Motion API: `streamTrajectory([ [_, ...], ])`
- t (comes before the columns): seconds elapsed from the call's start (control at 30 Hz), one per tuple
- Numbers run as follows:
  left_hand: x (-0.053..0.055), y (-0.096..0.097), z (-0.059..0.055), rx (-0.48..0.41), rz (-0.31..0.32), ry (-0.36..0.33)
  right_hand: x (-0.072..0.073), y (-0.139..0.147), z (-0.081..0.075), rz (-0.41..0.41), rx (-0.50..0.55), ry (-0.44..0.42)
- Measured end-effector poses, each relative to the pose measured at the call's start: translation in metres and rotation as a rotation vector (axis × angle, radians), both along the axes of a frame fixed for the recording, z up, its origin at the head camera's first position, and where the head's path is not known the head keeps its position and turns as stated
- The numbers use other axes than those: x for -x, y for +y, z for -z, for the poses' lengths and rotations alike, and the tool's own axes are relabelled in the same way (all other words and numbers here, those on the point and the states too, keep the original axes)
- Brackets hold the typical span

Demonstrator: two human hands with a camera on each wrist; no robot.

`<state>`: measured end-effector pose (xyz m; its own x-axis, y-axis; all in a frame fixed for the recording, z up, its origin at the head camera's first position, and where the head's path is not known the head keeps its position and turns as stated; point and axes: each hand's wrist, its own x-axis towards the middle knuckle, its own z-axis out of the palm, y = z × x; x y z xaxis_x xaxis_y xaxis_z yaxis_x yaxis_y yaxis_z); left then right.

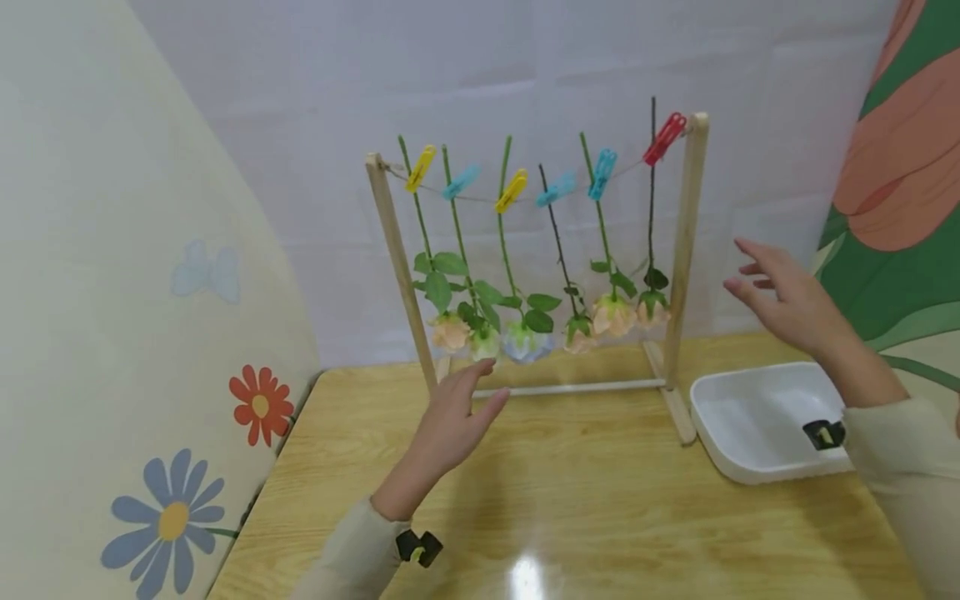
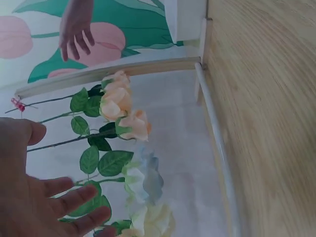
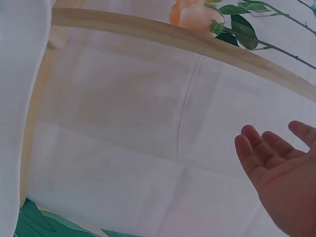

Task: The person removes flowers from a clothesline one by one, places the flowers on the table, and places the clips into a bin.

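Note:
Several roses hang upside down in a row from a string on a wooden rack [image 1: 688,250], their stems clipped by yellow, blue and red clothespins. A peach rose [image 1: 452,331] is at the left end, a pale blue rose [image 1: 527,343] near the middle, and another peach rose [image 1: 652,312] at the right end under the red clothespin [image 1: 664,139]. My left hand [image 1: 448,421] is in front of the lower left of the rack, fingers extended and holding nothing. To the right of the rack, my right hand [image 1: 795,304] is raised in the air with relaxed fingers, also holding nothing.
A white plastic basin [image 1: 738,467] stands on the wooden table [image 1: 570,500], right of the rack and below my right forearm. A white bar [image 1: 577,389] joins the rack's feet. Behind is a white cloth [image 1: 337,250]; a flower-painted panel [image 1: 172,350] borders the left side.

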<state>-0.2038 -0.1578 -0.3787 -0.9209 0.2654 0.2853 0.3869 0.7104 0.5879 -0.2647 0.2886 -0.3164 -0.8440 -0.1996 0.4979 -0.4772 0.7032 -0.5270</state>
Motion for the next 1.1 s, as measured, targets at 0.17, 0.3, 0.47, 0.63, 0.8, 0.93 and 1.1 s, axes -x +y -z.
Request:
streamTrajectory([
  [0.17,0.006,0.012,-0.005,-0.081,0.007,0.072,0.001,-0.002,-0.009,0.056,0.109,-0.039],
  [0.3,0.011,0.023,-0.009,-0.129,0.022,0.118,0.001,-0.002,-0.015,0.079,0.202,-0.084],
  [0.47,0.018,0.034,-0.014,-0.23,0.059,0.113,0.005,-0.007,-0.023,0.02,0.378,-0.062],
  [0.63,0.029,0.041,-0.02,-0.323,0.1,0.12,0.014,-0.012,-0.037,-0.037,0.512,-0.026],
  [0.8,0.039,0.05,-0.026,-0.364,0.138,0.151,0.019,-0.015,-0.048,-0.072,0.588,-0.02],
  [0.93,0.045,0.059,-0.031,-0.367,0.159,0.182,0.023,-0.018,-0.055,-0.162,0.702,-0.019],
  [1.1,0.052,0.071,-0.039,-0.376,0.196,0.241,0.028,-0.022,-0.064,-0.275,0.812,-0.01],
])
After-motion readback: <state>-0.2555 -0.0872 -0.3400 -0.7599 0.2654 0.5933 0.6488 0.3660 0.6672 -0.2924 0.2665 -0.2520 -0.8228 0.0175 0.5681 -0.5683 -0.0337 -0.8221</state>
